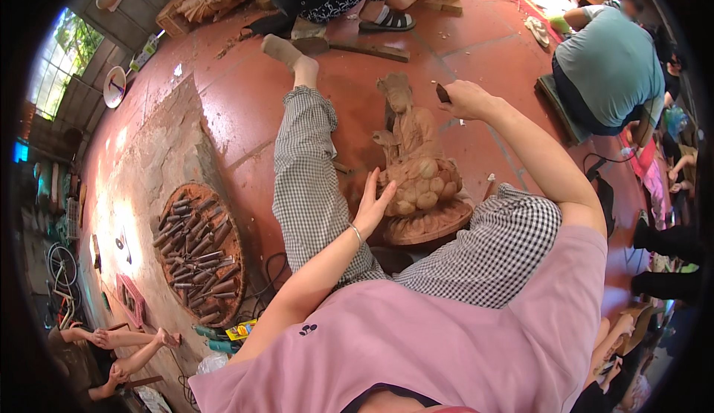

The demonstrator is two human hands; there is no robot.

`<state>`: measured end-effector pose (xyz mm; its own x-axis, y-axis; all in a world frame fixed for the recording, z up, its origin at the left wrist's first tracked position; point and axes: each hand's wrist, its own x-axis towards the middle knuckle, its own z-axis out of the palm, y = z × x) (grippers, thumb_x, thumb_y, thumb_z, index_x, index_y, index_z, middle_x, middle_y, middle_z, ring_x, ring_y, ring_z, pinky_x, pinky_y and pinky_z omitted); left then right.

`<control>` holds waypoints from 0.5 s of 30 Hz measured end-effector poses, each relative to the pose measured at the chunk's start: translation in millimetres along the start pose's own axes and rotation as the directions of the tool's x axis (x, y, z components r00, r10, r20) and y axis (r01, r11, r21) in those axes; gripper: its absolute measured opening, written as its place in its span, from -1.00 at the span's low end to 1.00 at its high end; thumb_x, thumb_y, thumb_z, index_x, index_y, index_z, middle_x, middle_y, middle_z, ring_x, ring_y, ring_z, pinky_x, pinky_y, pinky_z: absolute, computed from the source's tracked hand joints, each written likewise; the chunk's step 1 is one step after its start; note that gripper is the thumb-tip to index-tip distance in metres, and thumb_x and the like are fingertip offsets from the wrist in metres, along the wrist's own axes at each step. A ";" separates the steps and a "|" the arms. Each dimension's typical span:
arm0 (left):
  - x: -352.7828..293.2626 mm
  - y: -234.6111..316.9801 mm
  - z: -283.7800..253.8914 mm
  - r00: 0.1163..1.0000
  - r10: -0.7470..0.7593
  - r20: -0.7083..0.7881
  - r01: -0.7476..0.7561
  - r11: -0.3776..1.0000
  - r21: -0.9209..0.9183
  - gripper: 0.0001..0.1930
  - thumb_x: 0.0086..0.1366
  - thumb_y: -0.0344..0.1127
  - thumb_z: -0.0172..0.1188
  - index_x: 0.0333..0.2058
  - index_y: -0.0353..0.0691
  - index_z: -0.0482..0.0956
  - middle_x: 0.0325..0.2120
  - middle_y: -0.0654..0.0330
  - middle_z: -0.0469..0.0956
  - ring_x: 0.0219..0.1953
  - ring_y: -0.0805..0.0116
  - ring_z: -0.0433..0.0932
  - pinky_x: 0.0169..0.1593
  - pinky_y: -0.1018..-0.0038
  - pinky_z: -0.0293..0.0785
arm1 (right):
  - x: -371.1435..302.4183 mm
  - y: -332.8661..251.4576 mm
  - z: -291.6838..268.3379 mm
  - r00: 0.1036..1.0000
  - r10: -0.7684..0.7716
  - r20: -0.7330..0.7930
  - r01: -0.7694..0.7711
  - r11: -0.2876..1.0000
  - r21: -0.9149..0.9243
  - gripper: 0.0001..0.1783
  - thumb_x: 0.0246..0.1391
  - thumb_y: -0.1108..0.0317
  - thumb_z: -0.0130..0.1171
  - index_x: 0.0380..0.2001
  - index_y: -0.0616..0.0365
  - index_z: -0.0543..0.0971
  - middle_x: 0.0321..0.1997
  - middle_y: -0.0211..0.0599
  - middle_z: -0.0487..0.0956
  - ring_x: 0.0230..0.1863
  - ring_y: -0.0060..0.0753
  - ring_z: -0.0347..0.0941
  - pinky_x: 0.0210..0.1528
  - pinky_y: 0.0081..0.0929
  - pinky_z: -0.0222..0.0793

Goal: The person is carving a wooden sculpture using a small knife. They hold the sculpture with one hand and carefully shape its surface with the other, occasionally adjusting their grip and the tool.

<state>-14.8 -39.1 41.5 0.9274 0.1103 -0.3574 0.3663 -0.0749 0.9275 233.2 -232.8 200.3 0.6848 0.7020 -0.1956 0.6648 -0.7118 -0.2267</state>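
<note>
A carved brown wooden statue [413,130] of a seated figure stands upright between my legs, on a rounded lotus-like base [428,223]. My left hand [372,208] lies with fingers stretched apart against the left side of the bulging petals. Up and to the right of the statue's head, my right hand [472,102] is closed around a small dark brown piece [443,93], apart from the statue. Its kind is hard to make out, since my fingers cover most of it.
On my left a round shallow basket [242,264] holds many carving tools. A wooden bar [370,52] lies beyond my foot. One person in a teal shirt [613,67] sits at the right; another with a sandal [387,20] works ahead. Cables and a yellow packet [242,330] lie near my left elbow.
</note>
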 end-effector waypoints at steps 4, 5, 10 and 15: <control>17.5 5.0 -3.0 0.998 -0.012 0.064 0.020 0.990 -0.139 -0.05 0.30 0.32 0.00 0.42 -0.15 -0.14 0.44 -0.02 -0.20 0.47 0.04 -0.23 0.43 0.17 -0.17 | 7.9 40.8 34.7 1.000 -0.010 -0.014 0.011 0.997 0.078 -0.73 0.11 0.23 0.21 -0.43 0.25 0.48 -0.42 0.08 0.55 -0.30 0.22 0.47 -0.25 0.00 0.36; 23.3 1.4 -5.1 0.998 -0.004 0.070 0.013 0.990 -0.138 -0.06 0.31 0.31 0.00 0.42 -0.14 -0.16 0.44 -0.02 -0.20 0.47 0.05 -0.24 0.44 0.17 -0.18 | 11.6 40.9 42.5 0.999 -0.036 -0.038 0.039 0.995 0.094 -0.73 0.11 0.24 0.20 -0.43 0.26 0.47 -0.41 0.07 0.54 -0.31 0.23 0.46 -0.26 0.00 0.36; 54.4 1.1 -13.5 0.995 -0.041 0.095 0.050 0.994 -0.097 -0.01 0.30 0.30 0.03 0.42 -0.16 -0.26 0.44 -0.05 -0.26 0.47 0.05 -0.27 0.44 0.18 -0.19 | 6.3 43.0 24.2 0.982 -0.036 0.183 -0.025 0.948 0.319 -0.76 0.11 0.26 0.21 -0.36 0.27 0.54 -0.40 -0.01 0.60 -0.30 0.01 0.56 -0.24 -0.19 0.43; 99.1 6.8 -12.5 0.983 -0.061 0.174 0.089 0.984 -0.157 0.06 0.25 0.26 0.15 0.40 -0.32 -0.22 0.39 -0.08 -0.04 0.44 0.09 -0.10 0.43 0.30 -0.12 | -0.9 47.7 2.4 0.932 0.076 0.356 -0.316 0.652 0.689 -0.80 0.16 0.35 0.20 -0.43 0.28 0.52 -0.48 -0.28 0.60 -0.39 -0.50 0.59 -0.32 -0.47 0.49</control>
<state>78.7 -16.3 13.8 0.9021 -0.0598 -0.4273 0.4312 0.0920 0.8976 263.6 -267.4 187.4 0.5823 0.6090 -0.5386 0.0111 -0.6684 -0.7437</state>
